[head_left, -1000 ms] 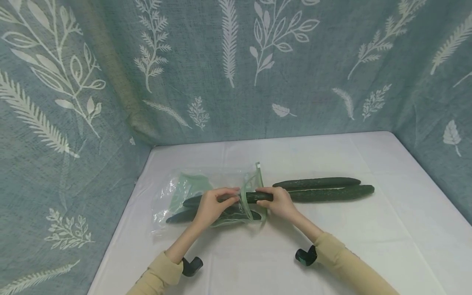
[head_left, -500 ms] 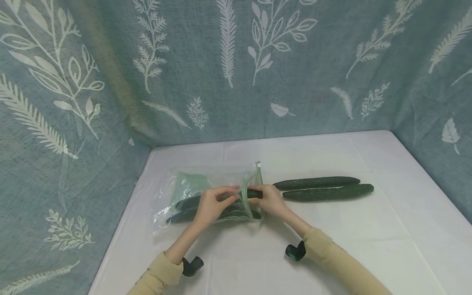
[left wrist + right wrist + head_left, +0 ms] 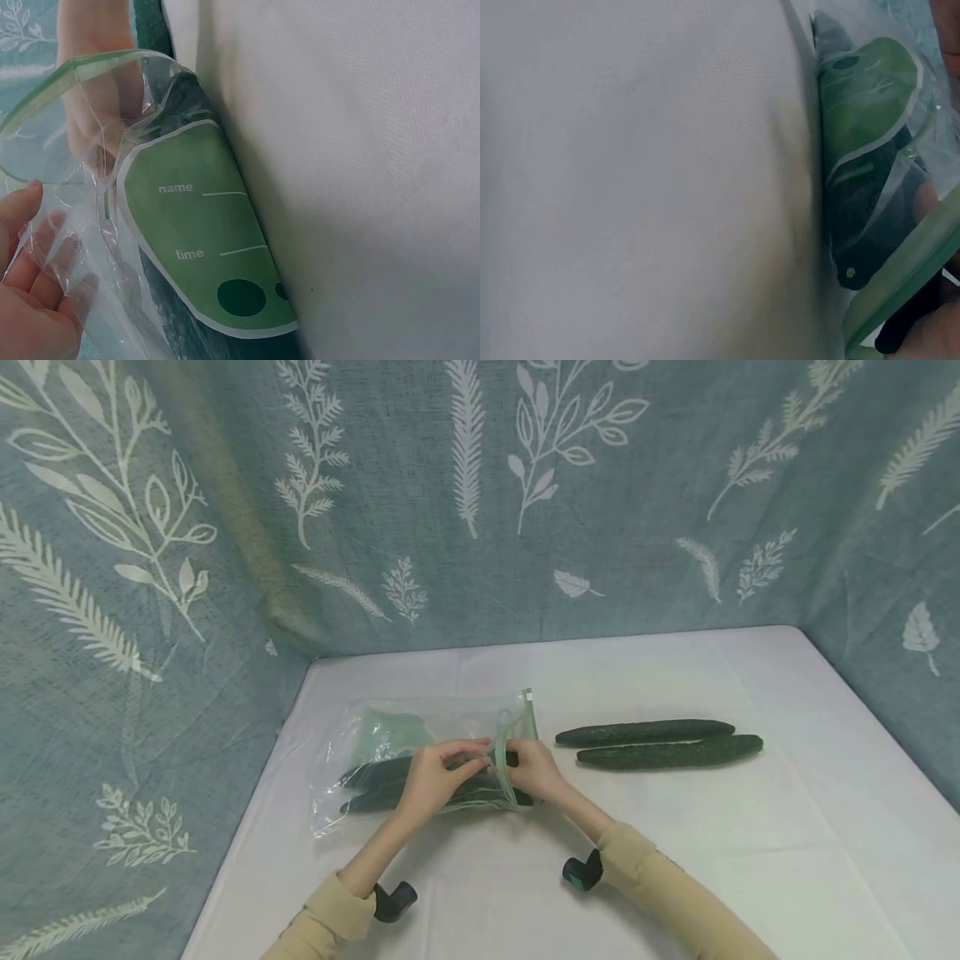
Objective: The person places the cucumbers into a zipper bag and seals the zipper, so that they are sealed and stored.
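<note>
The left hand [image 3: 438,772] has its grip closed in a pinch on the thin film of a clear zip-top bag [image 3: 390,735], just by its mouth, thumb and fingertips nearly together. The right hand [image 3: 536,768] reaches into that mouth, its grip clamped on the end of the upper cucumber [image 3: 375,771]. Most of this cucumber lies inside the bag, just beside and beyond the lower cucumber [image 3: 360,802], which is also in the bag. The green zip strip [image 3: 531,714] stands up around the mouth at the bag's right end. A green label panel [image 3: 187,217] on the bag, printed "name" and "time", covers part of a cucumber in the left wrist view.

To the right of the bag, two loose cucumbers [image 3: 645,732] lie side by side on the white-covered table [image 3: 675,843], apart from the right hand. Beige sleeves [image 3: 675,893] are turned back on both forearms, a dark device [image 3: 395,902] sits at each wrist, and blue-green leaf-print fabric [image 3: 525,585] hangs behind
</note>
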The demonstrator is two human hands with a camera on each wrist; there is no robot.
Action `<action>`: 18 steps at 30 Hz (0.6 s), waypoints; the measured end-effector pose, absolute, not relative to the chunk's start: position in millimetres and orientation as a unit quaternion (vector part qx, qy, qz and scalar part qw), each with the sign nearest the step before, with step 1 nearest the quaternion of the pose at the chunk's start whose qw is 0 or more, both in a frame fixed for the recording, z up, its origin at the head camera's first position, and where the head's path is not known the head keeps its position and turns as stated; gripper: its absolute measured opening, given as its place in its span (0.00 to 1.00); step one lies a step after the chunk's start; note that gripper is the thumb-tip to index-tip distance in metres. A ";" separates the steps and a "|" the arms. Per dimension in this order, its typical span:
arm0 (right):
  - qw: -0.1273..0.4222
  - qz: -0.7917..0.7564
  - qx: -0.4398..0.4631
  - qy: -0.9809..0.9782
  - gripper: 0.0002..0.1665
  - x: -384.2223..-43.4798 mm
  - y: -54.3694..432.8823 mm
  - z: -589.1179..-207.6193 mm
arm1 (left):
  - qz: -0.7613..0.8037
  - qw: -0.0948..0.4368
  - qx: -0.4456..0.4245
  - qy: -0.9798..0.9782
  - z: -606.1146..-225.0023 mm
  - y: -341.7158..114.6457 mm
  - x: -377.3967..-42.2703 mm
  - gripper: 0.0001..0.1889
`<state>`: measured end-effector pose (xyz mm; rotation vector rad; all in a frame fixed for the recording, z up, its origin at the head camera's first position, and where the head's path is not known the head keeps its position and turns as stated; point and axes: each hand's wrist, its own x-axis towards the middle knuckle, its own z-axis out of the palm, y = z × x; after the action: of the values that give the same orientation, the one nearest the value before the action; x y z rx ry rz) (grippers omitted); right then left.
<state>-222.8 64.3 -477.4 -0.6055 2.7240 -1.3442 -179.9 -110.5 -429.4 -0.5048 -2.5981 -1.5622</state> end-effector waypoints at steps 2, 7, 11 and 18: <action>0.027 -0.439 -0.195 0.877 0.13 -222.4 63.3 -477.1 | -0.508 0.034 -0.162 -0.845 -429.7 -110.3 -180.0 0.08; 0.036 -0.442 -0.202 0.873 0.11 -222.2 62.1 -478.7 | -0.506 0.037 -0.160 -0.847 -429.0 -110.1 -179.9 0.07; 0.046 -0.443 -0.206 0.872 0.11 -223.3 62.2 -479.7 | -0.509 0.040 -0.159 -0.845 -428.5 -110.8 -179.9 0.07; 0.069 -0.440 -0.211 0.870 0.13 -224.6 64.9 -482.5 | -0.496 0.042 -0.167 -0.851 -430.9 -110.2 -183.4 0.08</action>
<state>-224.6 64.9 -482.5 -0.6367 2.6197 -1.3253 -183.4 -110.2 -430.9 -0.5109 -2.6047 -1.5172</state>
